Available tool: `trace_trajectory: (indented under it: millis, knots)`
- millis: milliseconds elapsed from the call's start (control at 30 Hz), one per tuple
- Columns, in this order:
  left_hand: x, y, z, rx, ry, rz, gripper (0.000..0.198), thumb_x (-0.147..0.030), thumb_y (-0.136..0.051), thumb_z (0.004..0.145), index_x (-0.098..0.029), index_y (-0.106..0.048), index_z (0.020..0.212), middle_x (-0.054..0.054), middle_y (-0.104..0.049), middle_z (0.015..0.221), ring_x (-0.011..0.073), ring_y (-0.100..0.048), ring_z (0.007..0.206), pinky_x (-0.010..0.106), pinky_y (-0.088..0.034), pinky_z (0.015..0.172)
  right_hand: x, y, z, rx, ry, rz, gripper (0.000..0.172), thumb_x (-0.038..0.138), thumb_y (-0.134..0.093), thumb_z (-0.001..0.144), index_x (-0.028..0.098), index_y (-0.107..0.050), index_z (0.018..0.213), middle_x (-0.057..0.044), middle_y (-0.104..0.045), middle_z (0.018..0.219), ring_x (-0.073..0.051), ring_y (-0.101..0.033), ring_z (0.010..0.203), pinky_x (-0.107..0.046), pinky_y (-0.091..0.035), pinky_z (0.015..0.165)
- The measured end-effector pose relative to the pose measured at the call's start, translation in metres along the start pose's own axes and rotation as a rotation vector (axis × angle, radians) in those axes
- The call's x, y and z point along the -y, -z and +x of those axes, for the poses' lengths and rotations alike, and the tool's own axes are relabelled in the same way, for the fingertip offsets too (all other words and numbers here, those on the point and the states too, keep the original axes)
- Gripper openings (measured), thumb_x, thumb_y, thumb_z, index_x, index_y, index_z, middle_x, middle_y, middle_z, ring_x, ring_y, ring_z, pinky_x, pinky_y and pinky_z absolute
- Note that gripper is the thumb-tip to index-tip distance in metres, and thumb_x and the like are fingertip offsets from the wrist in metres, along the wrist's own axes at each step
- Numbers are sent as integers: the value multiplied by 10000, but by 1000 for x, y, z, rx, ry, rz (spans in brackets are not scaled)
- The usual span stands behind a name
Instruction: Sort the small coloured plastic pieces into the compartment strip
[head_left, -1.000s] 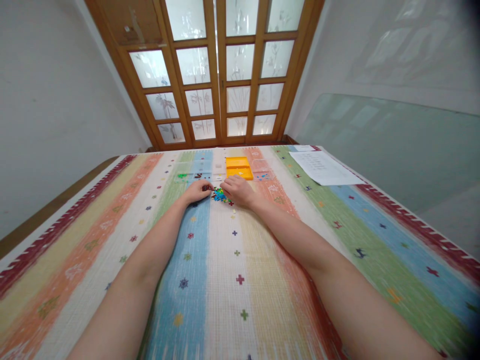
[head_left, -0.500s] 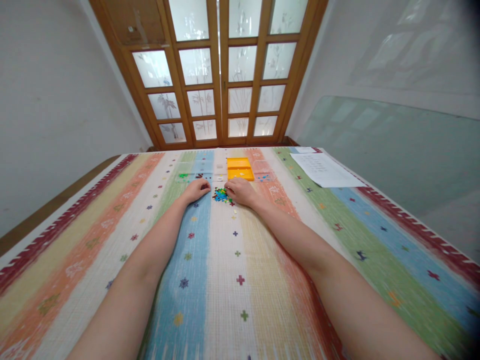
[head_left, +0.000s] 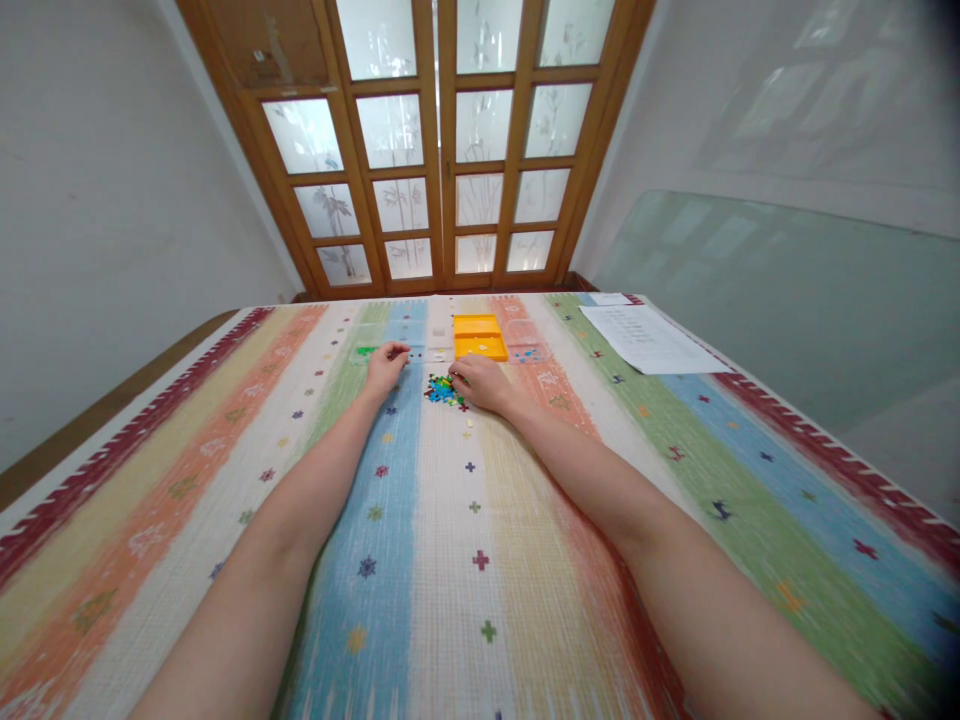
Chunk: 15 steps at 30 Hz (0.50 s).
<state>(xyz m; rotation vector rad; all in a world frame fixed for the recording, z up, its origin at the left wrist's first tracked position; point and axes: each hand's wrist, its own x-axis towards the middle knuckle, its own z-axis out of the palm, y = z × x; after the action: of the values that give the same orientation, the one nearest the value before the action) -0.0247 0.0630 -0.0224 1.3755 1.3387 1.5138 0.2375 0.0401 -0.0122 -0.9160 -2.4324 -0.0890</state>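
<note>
A pile of small coloured pieces (head_left: 442,390), mostly blue, green and yellow, lies on the tablecloth between my hands. My left hand (head_left: 388,368) is over a clear case holding green pieces (head_left: 365,351) and dark ones; its fingertips are pinched, and anything between them is too small to name. My right hand (head_left: 478,382) rests at the right side of the pile, fingers bent together at the pieces; what they hold is hidden. Behind it stands an open yellow box (head_left: 481,346). To its right, blue pieces (head_left: 528,354) lie in another clear case.
The striped tablecloth (head_left: 450,600) covers the table. White paper sheets (head_left: 649,340) lie at the back right. Beyond the table's far edge stand wooden doors with glass panes (head_left: 480,200), and a greenish glass panel (head_left: 787,300) leans at the right wall.
My left hand has moved away from beside the pile, up and to the left, over the clear case. My right hand has hardly moved.
</note>
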Motion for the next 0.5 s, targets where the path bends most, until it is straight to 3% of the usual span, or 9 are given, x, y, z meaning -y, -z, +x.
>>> trace_trajectory:
  millis: [133, 367, 500]
  knots:
    - [6, 0, 7, -91, 96, -135, 177, -231, -730, 732, -189, -685, 898, 31, -684, 833, 150, -636, 728, 233, -473, 644, 0, -1, -1, -5, -10, 19, 169, 247, -559, 1010, 191, -719, 1006, -98, -705, 964, -234, -584, 908, -327, -372, 815]
    - [0, 6, 9, -46, 116, -348, 340, -177, -715, 684, -210, -659, 1018, 67, -700, 1121, 163, -717, 998, 268, -547, 850, 0, -1, -1, 1, -16, 34, 169, 250, -566, 1005, 189, -723, 1008, -95, -707, 966, -231, -590, 909, -323, -378, 817]
    - [1, 6, 9, -63, 126, -293, 351, -164, -696, 679, -212, -681, 1026, 61, -705, 1091, 172, -714, 979, 264, -534, 830, -1, -4, 0, -5, -20, 38, 161, 245, -570, 1002, 191, -722, 1002, -91, -707, 964, -228, -589, 905, -321, -379, 815]
